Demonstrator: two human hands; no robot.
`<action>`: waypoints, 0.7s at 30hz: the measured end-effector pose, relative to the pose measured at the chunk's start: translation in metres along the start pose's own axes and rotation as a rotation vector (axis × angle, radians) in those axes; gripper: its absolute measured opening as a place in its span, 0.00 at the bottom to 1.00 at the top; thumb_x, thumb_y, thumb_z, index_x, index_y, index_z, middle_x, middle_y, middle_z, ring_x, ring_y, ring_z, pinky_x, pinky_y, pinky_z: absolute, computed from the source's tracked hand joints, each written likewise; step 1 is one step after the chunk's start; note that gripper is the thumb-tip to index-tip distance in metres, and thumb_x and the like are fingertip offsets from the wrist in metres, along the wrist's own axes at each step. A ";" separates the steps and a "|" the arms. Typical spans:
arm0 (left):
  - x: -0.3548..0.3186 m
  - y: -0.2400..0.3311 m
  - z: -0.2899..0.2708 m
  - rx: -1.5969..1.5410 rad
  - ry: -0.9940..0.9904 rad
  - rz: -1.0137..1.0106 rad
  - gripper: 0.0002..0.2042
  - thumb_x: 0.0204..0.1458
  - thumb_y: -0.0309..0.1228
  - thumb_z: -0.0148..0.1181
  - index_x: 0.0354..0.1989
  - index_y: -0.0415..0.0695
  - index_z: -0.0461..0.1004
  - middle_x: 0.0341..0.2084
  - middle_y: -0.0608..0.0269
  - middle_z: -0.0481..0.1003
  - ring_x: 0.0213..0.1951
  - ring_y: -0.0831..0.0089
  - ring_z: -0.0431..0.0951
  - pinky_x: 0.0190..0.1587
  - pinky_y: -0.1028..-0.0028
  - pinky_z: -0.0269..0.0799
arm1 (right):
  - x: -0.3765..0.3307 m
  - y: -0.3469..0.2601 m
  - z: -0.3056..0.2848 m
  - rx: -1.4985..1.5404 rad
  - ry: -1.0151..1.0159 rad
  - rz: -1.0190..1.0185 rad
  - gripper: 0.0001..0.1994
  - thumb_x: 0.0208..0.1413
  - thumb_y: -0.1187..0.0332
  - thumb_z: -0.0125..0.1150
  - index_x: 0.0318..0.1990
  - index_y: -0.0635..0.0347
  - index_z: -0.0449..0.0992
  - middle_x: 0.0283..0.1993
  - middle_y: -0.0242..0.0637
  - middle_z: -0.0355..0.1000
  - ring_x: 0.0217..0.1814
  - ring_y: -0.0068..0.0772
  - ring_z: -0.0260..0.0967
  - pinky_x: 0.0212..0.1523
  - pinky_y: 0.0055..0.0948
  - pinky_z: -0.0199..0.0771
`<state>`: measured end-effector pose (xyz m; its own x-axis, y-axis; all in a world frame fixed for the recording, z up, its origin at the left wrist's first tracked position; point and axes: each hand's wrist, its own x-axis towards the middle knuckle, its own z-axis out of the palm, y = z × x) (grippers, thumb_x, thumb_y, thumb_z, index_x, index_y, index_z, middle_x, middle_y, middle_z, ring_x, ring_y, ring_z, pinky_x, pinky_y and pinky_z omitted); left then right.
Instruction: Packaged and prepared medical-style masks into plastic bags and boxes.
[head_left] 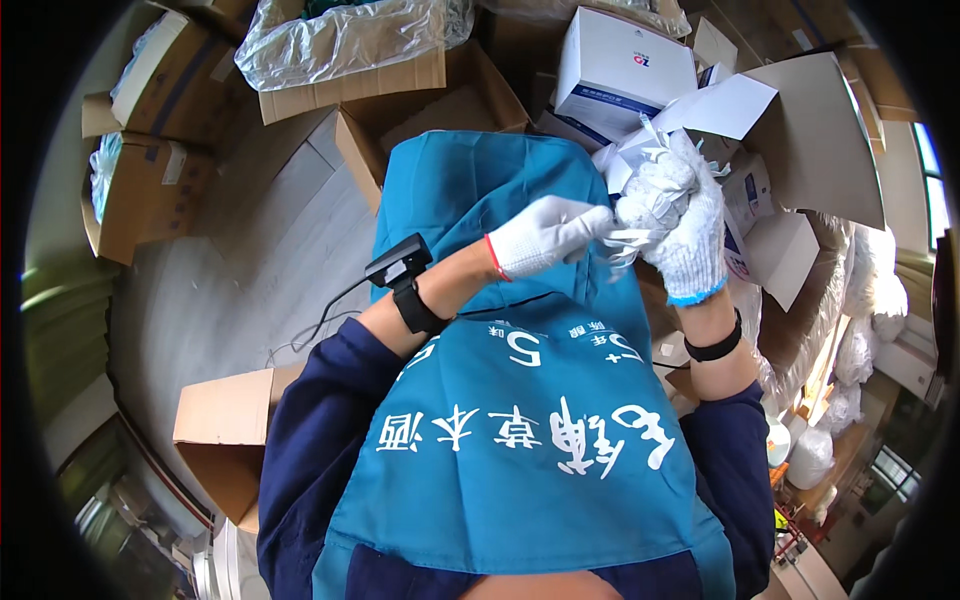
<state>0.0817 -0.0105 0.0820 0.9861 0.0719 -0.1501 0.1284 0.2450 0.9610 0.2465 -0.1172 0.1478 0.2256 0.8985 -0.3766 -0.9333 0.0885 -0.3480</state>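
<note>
Both my hands wear white knit gloves. My right hand (pixel 697 235), its glove cuff edged in blue, is closed round a crumpled bundle of thin white strips (pixel 655 200). Loose ends stick out at the bundle's top and left side. My left hand (pixel 548 238), with a red-edged cuff, is at the bundle's left side. Its fingers are bent and closed on strip ends that hang there; the fingertips are slightly blurred. A teal apron (pixel 500 270) covers my lap beneath the hands. What the strips are made of, I cannot tell.
A white and blue box (pixel 625 65) stands beyond my right hand, beside an open carton with raised flaps (pixel 815 130). Another open carton (pixel 362 160) lies ahead of my knees. Plastic-lined cartons (pixel 350 95) stand farther off. A small carton (pixel 225 405) sits at my left.
</note>
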 end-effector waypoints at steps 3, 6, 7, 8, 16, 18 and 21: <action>-0.010 0.006 0.006 -0.153 -0.039 0.058 0.25 0.67 0.50 0.46 0.42 0.38 0.79 0.24 0.65 0.73 0.25 0.80 0.65 0.29 0.77 0.62 | 0.003 0.000 -0.007 -0.027 0.042 -0.018 0.17 0.65 0.56 0.54 0.23 0.46 0.66 0.17 0.24 0.59 0.15 0.26 0.56 0.19 0.28 0.58; -0.017 0.008 0.004 -0.056 -0.046 0.017 0.22 0.67 0.47 0.49 0.38 0.38 0.79 0.23 0.67 0.73 0.26 0.80 0.67 0.30 0.78 0.64 | 0.004 -0.002 -0.015 -0.084 0.091 -0.027 0.17 0.65 0.56 0.55 0.23 0.47 0.66 0.18 0.25 0.60 0.15 0.26 0.57 0.19 0.28 0.59; -0.021 0.017 0.004 0.062 -0.020 -0.021 0.21 0.67 0.45 0.50 0.38 0.38 0.79 0.23 0.67 0.73 0.26 0.79 0.68 0.30 0.77 0.65 | 0.004 -0.002 -0.016 -0.114 0.103 -0.028 0.17 0.65 0.56 0.56 0.23 0.47 0.66 0.19 0.25 0.61 0.15 0.26 0.58 0.19 0.28 0.59; -0.024 0.025 0.004 0.180 0.006 -0.058 0.20 0.67 0.44 0.51 0.37 0.37 0.79 0.23 0.67 0.73 0.26 0.79 0.68 0.31 0.77 0.66 | 0.000 0.000 -0.015 -0.266 0.137 -0.080 0.16 0.64 0.59 0.57 0.24 0.49 0.68 0.20 0.26 0.62 0.17 0.24 0.59 0.20 0.26 0.61; -0.046 0.040 -0.013 0.542 -0.033 0.059 0.10 0.62 0.31 0.57 0.34 0.37 0.78 0.23 0.58 0.76 0.27 0.71 0.75 0.33 0.70 0.72 | -0.025 0.036 0.011 -1.895 -0.350 -0.407 0.12 0.53 0.60 0.68 0.26 0.60 0.80 0.22 0.41 0.73 0.22 0.40 0.72 0.24 0.31 0.73; -0.054 0.044 -0.016 0.743 -0.172 0.093 0.10 0.59 0.32 0.58 0.35 0.37 0.78 0.27 0.49 0.78 0.30 0.51 0.76 0.33 0.65 0.74 | -0.027 0.039 0.021 -1.952 -0.554 -0.375 0.16 0.49 0.54 0.71 0.24 0.57 0.80 0.19 0.41 0.72 0.18 0.41 0.70 0.22 0.34 0.71; -0.065 0.055 -0.010 0.646 -0.304 0.085 0.10 0.59 0.33 0.58 0.34 0.39 0.79 0.31 0.49 0.78 0.32 0.52 0.78 0.35 0.63 0.74 | -0.041 0.044 -0.008 -1.875 -0.611 -0.147 0.17 0.45 0.55 0.71 0.16 0.56 0.75 0.16 0.43 0.69 0.17 0.45 0.69 0.20 0.35 0.67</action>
<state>0.0233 0.0077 0.1420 0.9693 -0.2297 -0.0881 -0.0053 -0.3778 0.9259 0.1986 -0.1533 0.1414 -0.2310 0.9663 -0.1140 0.5866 0.0448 -0.8086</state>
